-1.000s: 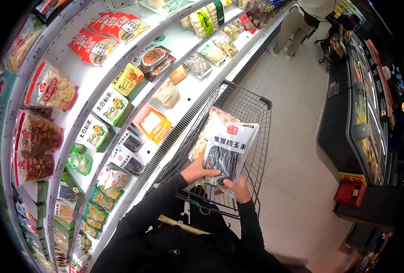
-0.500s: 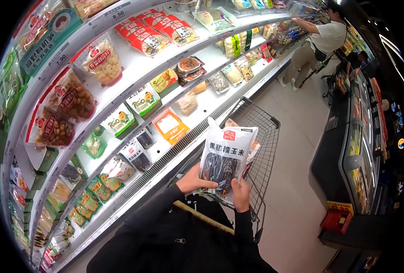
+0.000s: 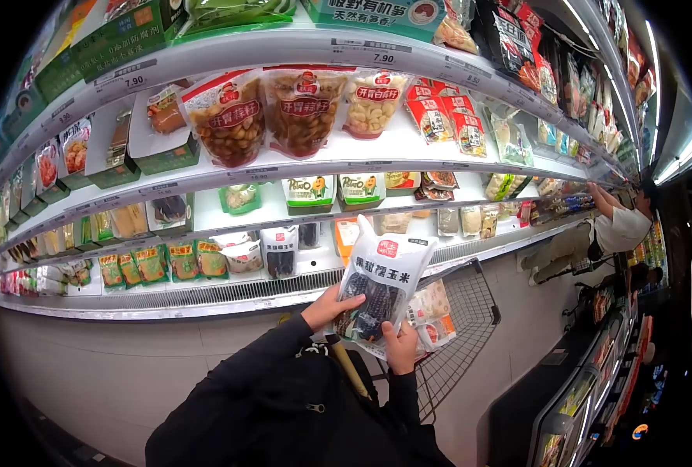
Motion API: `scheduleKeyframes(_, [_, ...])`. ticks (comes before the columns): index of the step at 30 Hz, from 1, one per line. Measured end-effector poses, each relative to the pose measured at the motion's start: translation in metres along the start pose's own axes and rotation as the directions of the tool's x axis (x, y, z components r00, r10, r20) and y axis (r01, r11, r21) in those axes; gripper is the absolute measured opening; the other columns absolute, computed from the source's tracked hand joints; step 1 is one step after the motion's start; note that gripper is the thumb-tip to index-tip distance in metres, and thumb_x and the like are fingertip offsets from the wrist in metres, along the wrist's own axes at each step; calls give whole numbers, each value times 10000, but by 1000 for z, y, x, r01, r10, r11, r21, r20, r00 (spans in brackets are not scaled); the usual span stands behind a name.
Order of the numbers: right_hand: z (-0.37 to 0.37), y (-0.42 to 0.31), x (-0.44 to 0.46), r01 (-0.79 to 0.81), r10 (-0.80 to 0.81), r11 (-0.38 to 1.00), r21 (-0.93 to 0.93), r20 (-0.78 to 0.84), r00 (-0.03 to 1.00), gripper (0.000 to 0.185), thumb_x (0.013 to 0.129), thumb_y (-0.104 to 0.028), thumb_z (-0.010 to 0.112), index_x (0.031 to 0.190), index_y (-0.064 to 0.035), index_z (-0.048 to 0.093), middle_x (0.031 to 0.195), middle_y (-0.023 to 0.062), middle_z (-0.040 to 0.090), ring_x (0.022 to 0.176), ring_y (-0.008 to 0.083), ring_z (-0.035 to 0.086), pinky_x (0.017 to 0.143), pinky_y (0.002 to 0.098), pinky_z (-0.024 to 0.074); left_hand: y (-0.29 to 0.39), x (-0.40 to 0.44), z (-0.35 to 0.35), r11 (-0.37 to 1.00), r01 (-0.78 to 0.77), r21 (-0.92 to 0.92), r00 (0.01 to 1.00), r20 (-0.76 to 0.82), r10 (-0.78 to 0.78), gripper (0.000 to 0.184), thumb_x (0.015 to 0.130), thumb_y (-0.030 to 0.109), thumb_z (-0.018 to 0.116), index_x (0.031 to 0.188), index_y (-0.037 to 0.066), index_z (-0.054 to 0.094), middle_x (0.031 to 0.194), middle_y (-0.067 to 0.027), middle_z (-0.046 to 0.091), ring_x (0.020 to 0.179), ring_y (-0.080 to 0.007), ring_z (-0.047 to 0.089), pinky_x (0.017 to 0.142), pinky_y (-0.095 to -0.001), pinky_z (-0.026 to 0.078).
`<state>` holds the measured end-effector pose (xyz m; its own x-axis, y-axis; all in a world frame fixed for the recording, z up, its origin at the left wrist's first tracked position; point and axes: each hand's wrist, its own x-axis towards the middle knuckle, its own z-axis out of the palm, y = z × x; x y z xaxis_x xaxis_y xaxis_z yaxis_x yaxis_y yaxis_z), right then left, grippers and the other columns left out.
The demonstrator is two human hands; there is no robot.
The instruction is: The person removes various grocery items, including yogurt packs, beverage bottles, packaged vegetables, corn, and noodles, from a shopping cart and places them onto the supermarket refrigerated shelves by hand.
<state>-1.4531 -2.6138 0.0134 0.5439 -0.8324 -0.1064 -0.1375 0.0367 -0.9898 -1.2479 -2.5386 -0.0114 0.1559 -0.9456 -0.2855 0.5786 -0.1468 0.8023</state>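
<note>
A white bag of black corn [image 3: 377, 284] with a clear window is held up in front of my body, above the cart. My left hand [image 3: 329, 308] grips its left edge, thumb across the front. At the lower right edge, my right hand [image 3: 401, 349] clasps it with the thumb on the front; the fingers behind the bag are hidden. Beyond it, partly covered, packaged food [image 3: 433, 311] lies in the wire shopping cart [image 3: 474, 300]. A similar bag [image 3: 281, 253] stands on the lowest shelf.
A lit refrigerated shelf [image 3: 315, 170] stretches across the view, with pouches [image 3: 305, 109], boxes [image 3: 309, 192] and green packs [image 3: 182, 261]. Farther right, another person [image 3: 587, 237] reaches towards the shelves. A glass-topped freezer case [image 3: 572, 389] stands at the lower right.
My view has turned left, so the shelves now run nearly level across it. The bag stays in both hands, and its top leans a little differently. More packages in the cart show.
</note>
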Motion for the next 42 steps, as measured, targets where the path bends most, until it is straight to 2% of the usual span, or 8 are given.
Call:
scheduleKeyframes(13, [57,-10,45,17,-5,999,-35,322,947,343,966,-225,712,1165,48,652,1007,66,718,899,110,622,818,282,503,23,-35,-54,975,-202,-94,962,-204,180,548,942,253,732,1356,-34,518,1264,-100,637,1139,-164,605,1004,-324,476])
scheduleKeyframes(24, [84,2,96,62,-29,995,-77,371,928,555,711,-26,870,1208,9,626,1158,86,681,1057,178,644,954,323,500,16,-20,-86,778,-445,443,848,-73,526,570,740,47,846,1243,58,577,1138,-75,679,1084,-162,622,976,-318,479])
scheduleKeyframes(29, [96,42,120,189,-52,952,-240,481,875,549,723,-39,865,1203,2,601,1142,82,660,1075,183,629,945,317,494,-14,-10,-115,788,-284,546,866,-207,456,517,708,-55,810,1159,60,584,1052,-68,688,1014,-143,641,901,-310,509])
scheduleKeyframes(30, [98,52,127,169,-18,954,-246,516,857,506,738,-49,858,1183,19,626,1117,97,685,1050,185,650,924,323,506,-30,-5,-123,786,-251,565,855,-252,454,509,716,-33,813,1158,83,589,1029,-142,716,1012,-332,699,866,-362,535])
scheduleKeyframes(31, [97,69,135,155,-2,955,-253,515,857,506,738,-49,858,1183,19,626,1117,97,685,1050,185,650,924,323,506,-37,-3,-130,798,-214,564,858,-282,429,495,713,43,849,1142,78,603,1023,-151,723,1011,-344,698,862,-369,533])
scheduleKeyframes(33, [96,95,150,42,193,927,-373,570,799,476,754,-67,854,1173,25,648,1114,107,709,1034,187,666,908,335,519,-54,4,-145,825,-79,560,894,-327,308,528,723,80,877,1181,55,614,1065,-98,712,1010,-193,676,899,-334,522])
scheduleKeyframes(38, [111,142,191,-62,411,863,-501,627,662,505,767,-156,866,1193,10,651,1140,107,714,1030,184,663,910,337,521,-112,31,-176,857,78,510,854,-478,207,588,756,223,886,1247,25,630,1154,-163,712,1088,-270,683,950,-369,517])
scheduleKeyframes(42, [116,218,225,21,383,868,-496,694,610,497,771,-162,860,1190,8,654,1140,112,716,1024,198,670,908,342,524,-168,65,-208,846,304,439,785,-618,39,809,678,309,916,1359,27,582,1238,-198,685,1159,-353,652,994,-394,509])
